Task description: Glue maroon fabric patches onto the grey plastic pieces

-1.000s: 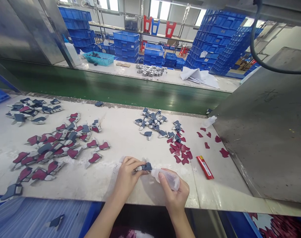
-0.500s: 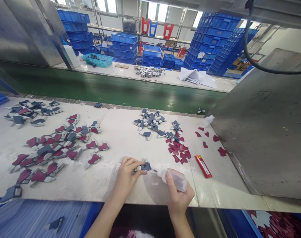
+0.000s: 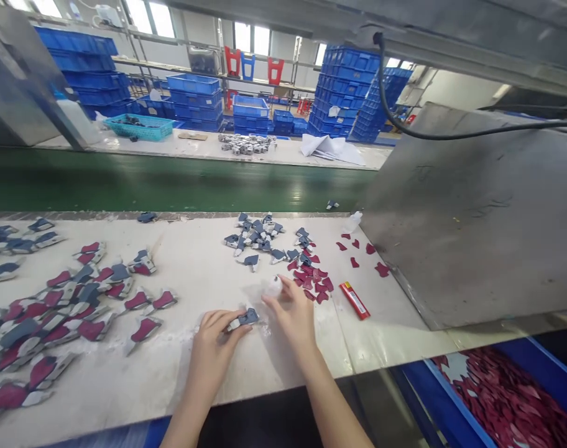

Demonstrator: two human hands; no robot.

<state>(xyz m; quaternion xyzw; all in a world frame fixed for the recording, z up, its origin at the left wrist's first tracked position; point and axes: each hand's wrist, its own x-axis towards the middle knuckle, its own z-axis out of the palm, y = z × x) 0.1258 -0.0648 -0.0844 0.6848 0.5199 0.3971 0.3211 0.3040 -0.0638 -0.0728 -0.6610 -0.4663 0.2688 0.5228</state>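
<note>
No lettering can be read at the workbench [image 3: 199, 255].
The print on the white label [image 3: 356, 303] of a red packet [image 3: 364, 314] lying there is too small to make out, and dark strokes [image 3: 491, 203] marking the metal panel [image 3: 470, 249] at right are too faint to decipher.

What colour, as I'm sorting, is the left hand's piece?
The piece is blue-grey and whitish, clearest in the head view.
</note>
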